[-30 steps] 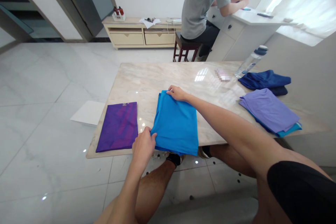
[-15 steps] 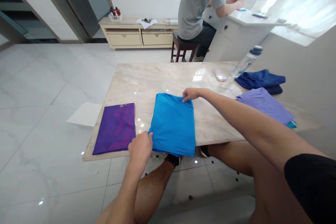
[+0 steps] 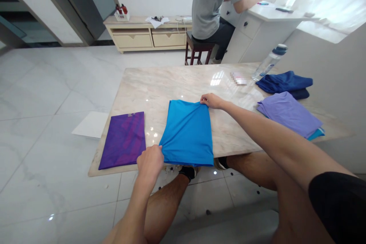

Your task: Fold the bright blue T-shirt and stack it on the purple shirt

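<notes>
A bright blue folded garment (image 3: 187,133) lies at the near edge of the marble-patterned table (image 3: 160,80), its lower edge reaching slightly past the tabletop. My left hand (image 3: 151,160) is closed on its left side near the lower corner. At the far right corner, my right hand (image 3: 211,101) pinches the fabric. Diagonal creases run across the cloth between the two hands. A purple folded garment (image 3: 122,139) lies flat just left of my left hand, apart from the blue one.
On the table's right are a lavender folded garment (image 3: 288,114) with blue cloth under it, dark blue clothing (image 3: 284,84) and a clear bottle (image 3: 268,63). Beyond, a person (image 3: 208,7) sits on a stool (image 3: 197,47) near a low cabinet (image 3: 134,40). My legs are below the table.
Both hands have drawn slightly apart, stretching the blue garment diagonally. Creases now cross it, and its lower edge has straightened. The view has shifted a little.
</notes>
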Tool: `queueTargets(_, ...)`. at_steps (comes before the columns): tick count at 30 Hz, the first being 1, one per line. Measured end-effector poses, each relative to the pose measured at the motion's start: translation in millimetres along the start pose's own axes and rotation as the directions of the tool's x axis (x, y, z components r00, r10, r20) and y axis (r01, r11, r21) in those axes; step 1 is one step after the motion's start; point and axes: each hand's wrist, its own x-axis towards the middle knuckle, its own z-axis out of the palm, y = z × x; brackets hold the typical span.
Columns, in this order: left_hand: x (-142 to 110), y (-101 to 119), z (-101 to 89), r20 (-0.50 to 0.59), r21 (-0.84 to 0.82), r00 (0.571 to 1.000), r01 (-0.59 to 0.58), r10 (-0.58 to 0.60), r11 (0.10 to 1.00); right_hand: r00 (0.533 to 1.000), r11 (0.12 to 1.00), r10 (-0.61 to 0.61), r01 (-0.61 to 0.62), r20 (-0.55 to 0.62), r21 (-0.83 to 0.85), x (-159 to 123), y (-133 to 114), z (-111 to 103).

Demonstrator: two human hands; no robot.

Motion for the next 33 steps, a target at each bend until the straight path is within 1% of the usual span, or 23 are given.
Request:
queueTargets(2,-2,1,-2.3,0.01,0.018,1.0,-0.016,0.016,1.0,0.997,0.999,-0.006,0.003,-0.08,-0.034,-9,-9,8)
queueTargets(3,-3,2,-4.2,0.019,0.033,1.0,-0.02,0.02,0.999,0.99,0.998,-0.011,0.003,-0.143,-0.056,-14,-15,13)
queueTargets(6,-9,6,-10.7,0.007,0.078,1.0,-0.006,0.006,0.997,0.936,0.994,-0.033,-0.005,-0.349,-0.107,-30,-40,26)
queueTargets(7,-11,8,-12.5,-0.02,0.086,1.0,0.003,-0.001,0.996,0.922,0.993,-0.055,0.012,-0.382,-0.114,-34,-50,31)
queueTargets(8,-13,10,-13.8,-0.053,0.088,0.999,0.009,-0.004,0.996,0.918,0.992,-0.088,0.046,-0.386,-0.116,-36,-61,35)
queueTargets(10,-15,14,-14.6,-0.123,0.076,0.992,0.005,0.004,0.997,0.923,0.987,-0.151,0.121,-0.355,-0.106,-35,-83,43)
queueTargets(11,-15,16,-14.1,-0.154,0.065,0.988,-0.005,0.015,0.998,0.931,0.987,-0.154,0.131,-0.332,-0.09,-31,-92,45)
queueTargets(13,-13,20,-10.9,-0.21,0.043,0.976,-0.055,0.063,0.998,0.956,0.996,-0.086,0.079,-0.279,-0.035,-16,-109,47)
queueTargets(15,-9,23,-4.4,-0.268,0.032,0.952,-0.145,0.149,0.989,0.981,1.0,0.0,0.005,-0.196,0.022,4,-122,44)
queueTargets(16,-6,25,0.3,-0.296,0.033,0.933,-0.203,0.203,0.979,0.988,0.999,0.018,-0.012,-0.153,0.041,13,-127,40)
queueTargets(17,-3,26,6.0,-0.321,0.036,0.91,-0.264,0.261,0.964,0.991,0.998,0.019,-0.011,-0.136,0.055,20,-131,37)
queueTargets(18,-1,28,12.7,-0.341,0.043,0.884,-0.325,0.319,0.945,0.988,0.998,0.008,0.002,-0.154,0.068,25,-134,33)
queueTargets(20,4,30,28.1,-0.357,0.058,0.829,-0.44,0.43,0.896,0.96,0.995,-0.013,0.039,-0.281,0.089,22,-141,31)
queueTargets(22,8,32,44.1,-0.35,0.06,0.792,-0.514,0.5,0.856,0.914,0.992,-0.031,0.078,-0.404,0.1,2,-145,38)
queueTargets(23,10,33,51.3,-0.344,0.055,0.787,-0.528,0.512,0.847,0.899,0.991,-0.051,0.101,-0.434,0.092,-13,-145,46)
queueTargets(24,11,34,57.7,-0.34,0.047,0.79,-0.528,0.511,0.848,0.896,0.99,-0.083,0.126,-0.437,0.07,-29,-144,57)
queueTargets(26,12,34,66.7,-0.34,0.033,0.804,-0.507,0.487,0.861,0.904,0.985,-0.16,0.174,-0.397,0.0,-62,-134,82)
queueTargets(27,13,34,69.4,-0.345,0.031,0.808,-0.498,0.477,0.867,0.914,0.984,-0.174,0.176,-0.366,-0.029,-75,-125,93)
queueTargets(28,13,34,71.0,-0.353,0.033,0.809,-0.491,0.47,0.87,0.926,0.989,-0.148,0.144,-0.346,-0.039,-84,-114,102)
queueTargets(30,14,34,71.6,-0.368,0.045,0.804,-0.487,0.467,0.872,0.943,0.999,-0.032,0.024,-0.331,-0.029,-88,-88,109)
queueTargets(31,14,34,71.0,-0.372,0.053,0.801,-0.487,0.47,0.872,0.946,0.999,0.028,-0.036,-0.323,-0.019,-83,-75,107)
queueTargets(33,13,36,68.9,-0.363,0.071,0.801,-0.485,0.476,0.871,0.952,0.991,0.123,-0.131,-0.279,-0.009,-70,-53,95)
